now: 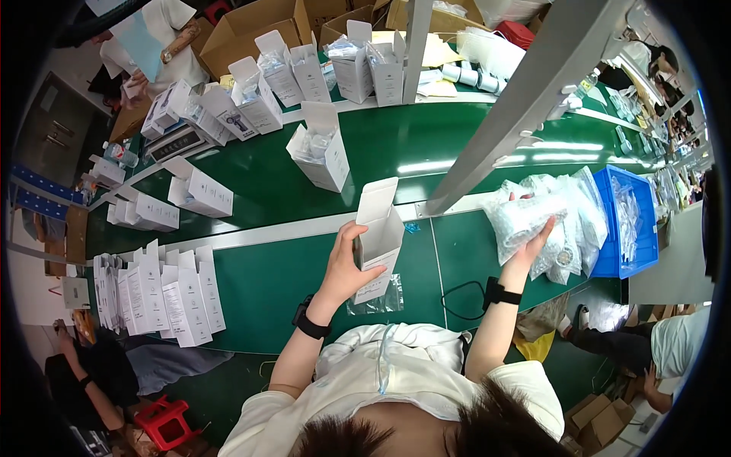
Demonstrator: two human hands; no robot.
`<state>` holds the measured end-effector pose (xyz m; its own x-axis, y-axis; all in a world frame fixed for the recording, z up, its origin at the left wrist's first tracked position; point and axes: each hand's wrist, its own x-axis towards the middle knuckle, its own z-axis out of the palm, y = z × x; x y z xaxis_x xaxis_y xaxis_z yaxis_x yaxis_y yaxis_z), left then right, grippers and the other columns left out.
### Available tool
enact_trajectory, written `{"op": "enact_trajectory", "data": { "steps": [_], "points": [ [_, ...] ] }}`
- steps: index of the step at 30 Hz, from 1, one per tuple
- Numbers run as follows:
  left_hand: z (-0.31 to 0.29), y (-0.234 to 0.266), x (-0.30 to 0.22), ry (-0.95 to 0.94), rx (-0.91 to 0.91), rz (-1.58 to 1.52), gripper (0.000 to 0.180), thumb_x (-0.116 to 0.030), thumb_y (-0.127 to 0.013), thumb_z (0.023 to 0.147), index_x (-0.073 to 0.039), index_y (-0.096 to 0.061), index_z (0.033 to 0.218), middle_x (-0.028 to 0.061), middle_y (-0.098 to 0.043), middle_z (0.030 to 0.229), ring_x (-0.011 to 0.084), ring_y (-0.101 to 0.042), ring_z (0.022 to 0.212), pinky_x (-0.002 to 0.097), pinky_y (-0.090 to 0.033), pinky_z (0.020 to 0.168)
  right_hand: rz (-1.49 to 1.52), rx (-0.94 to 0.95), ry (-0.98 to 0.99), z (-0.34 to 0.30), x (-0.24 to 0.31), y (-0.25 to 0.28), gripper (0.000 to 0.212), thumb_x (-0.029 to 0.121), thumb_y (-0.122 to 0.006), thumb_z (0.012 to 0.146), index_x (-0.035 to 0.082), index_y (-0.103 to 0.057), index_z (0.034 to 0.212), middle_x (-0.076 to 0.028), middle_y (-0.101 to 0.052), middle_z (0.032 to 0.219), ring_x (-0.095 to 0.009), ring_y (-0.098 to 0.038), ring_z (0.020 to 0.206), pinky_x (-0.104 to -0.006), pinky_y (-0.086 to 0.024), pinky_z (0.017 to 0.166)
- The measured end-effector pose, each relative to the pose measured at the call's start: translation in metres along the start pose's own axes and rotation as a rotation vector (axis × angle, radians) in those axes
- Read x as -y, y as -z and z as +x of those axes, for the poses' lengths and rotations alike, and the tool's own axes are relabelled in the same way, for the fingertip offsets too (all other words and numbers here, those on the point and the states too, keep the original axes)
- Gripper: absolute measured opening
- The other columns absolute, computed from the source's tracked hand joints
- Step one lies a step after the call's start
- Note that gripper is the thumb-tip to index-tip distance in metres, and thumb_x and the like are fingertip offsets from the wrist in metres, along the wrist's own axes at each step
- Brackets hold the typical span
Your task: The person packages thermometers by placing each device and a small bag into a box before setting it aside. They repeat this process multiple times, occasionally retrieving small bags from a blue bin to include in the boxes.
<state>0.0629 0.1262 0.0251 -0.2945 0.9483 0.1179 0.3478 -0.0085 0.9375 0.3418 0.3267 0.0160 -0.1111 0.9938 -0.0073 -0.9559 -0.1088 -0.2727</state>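
1. My left grip (349, 263) pinches an open-topped white cardboard box (383, 242) by its sides, flap raised; I can't make out its contents.
2. My right grip (527, 247) curls around a clear bubble-wrap pouch (525, 219), among similar bulging pouches.
3. Just right of that grip, a blue rectangular plastic bin (649, 228) holds clear plastic bags (627, 217).
4. Beyond my left grip, another open white box (324, 169) holds a clear plastic-wrapped item (315, 145).

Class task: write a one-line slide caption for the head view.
At a green table, the left hand holds an open white box; the right hand holds bubble wrap.
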Motion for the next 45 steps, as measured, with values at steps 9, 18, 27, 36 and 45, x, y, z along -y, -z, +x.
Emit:
{"op": "enact_trajectory", "data": {
  "steps": [9,18,27,36,45],
  "points": [
    [-0.018,-0.046,-0.004,-0.110,-0.205,0.134,0.076,-0.007,-0.078,0.055,-0.009,-0.028,0.112,0.0224,-0.035,0.123,0.0367,-0.041,0.111,0.0397,-0.037,0.090,-0.665,0.024,0.273,-0.074,-0.139,-0.126,0.083,-0.002,-0.066,0.070,0.009,-0.015,0.135,-0.008,-0.038,0.122,-0.021,-0.043,0.107,-0.0327,-0.038,0.089],
    [-0.009,-0.038,-0.001,-0.425,-0.337,0.295,0.076,-0.005,-0.079,0.056,-0.008,-0.022,0.107,0.0278,-0.035,0.121,0.0418,-0.043,0.106,0.0438,-0.036,0.089,-1.834,0.697,0.642,-0.094,-0.141,-0.095,0.056,0.017,-0.074,0.065,0.005,-0.048,0.113,-0.014,-0.045,0.115,-0.030,-0.044,0.110,-0.0395,-0.037,0.092],
    [-0.035,-0.026,0.034,-0.175,-0.337,-0.047,0.078,0.000,-0.077,0.058,-0.012,-0.019,0.109,0.0181,-0.030,0.122,0.0267,-0.041,0.109,0.0377,-0.035,0.093,-1.115,-0.458,-0.006,-0.082,-0.008,0.049,0.022,0.002,-0.055,0.081,-0.004,-0.052,0.101,-0.011,-0.056,0.093,-0.020,-0.059,0.081,-0.0286,-0.052,0.067],
    [-0.045,-0.022,0.052,-0.148,-0.303,-0.050,0.079,0.000,-0.078,0.057,-0.013,-0.019,0.108,0.0211,-0.028,0.126,0.0273,-0.038,0.114,0.0365,-0.034,0.095,-0.681,-0.783,0.322,-0.020,0.022,0.156,0.029,-0.005,-0.052,0.079,-0.003,-0.045,0.108,-0.017,-0.052,0.105,-0.031,-0.057,0.091,-0.0327,-0.054,0.070],
    [-0.042,-0.023,0.064,-0.193,-0.323,-0.017,0.082,-0.001,-0.079,0.056,-0.014,-0.017,0.108,0.0189,-0.030,0.123,0.0257,-0.040,0.111,0.0366,-0.035,0.094,-0.703,-0.722,-0.119,-0.068,-0.022,0.060,0.013,0.003,-0.055,0.080,0.004,-0.052,0.092,-0.005,-0.055,0.084,-0.016,-0.055,0.075,-0.0306,-0.050,0.067]
  ]
}}
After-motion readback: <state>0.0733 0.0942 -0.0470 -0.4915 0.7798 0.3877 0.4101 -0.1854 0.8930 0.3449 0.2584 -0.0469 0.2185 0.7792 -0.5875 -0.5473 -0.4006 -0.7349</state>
